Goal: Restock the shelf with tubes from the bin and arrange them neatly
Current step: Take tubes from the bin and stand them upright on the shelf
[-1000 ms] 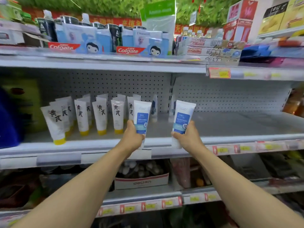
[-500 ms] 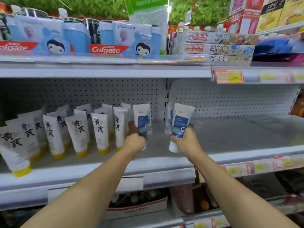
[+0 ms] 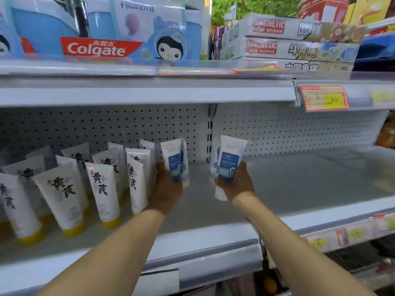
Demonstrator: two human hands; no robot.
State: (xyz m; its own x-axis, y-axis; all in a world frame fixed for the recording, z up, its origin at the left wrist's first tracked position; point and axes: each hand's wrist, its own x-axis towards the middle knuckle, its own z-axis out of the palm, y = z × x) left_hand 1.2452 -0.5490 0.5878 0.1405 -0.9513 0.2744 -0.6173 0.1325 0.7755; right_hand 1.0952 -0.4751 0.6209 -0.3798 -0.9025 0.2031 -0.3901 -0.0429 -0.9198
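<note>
Gripping blue-label tubes upright over the shelf [image 3: 299,180]: left hand [image 3: 167,189] one [image 3: 174,159]; right hand [image 3: 236,184] another [image 3: 229,159].

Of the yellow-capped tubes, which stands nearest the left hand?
The yellow-capped tube at the right end of the row, right beside the left hand; the others stand farther left.

Left hand [image 3: 167,189] grips blue-label tube [image 3: 173,159]; right hand [image 3: 237,184] grips second tube [image 3: 229,161] above shelf [image 3: 299,180].

On the middle shelf [image 3: 299,184], rows of yellow-capped tubes [image 3: 102,191] stand at the left. Just right of them, the left hand [image 3: 167,186] holds one tube [image 3: 174,161]; further right, the right hand [image 3: 237,184] holds another tube [image 3: 227,161]. Magnetic game boxes [image 3: 288,43] are stacked on the shelf above.
</note>
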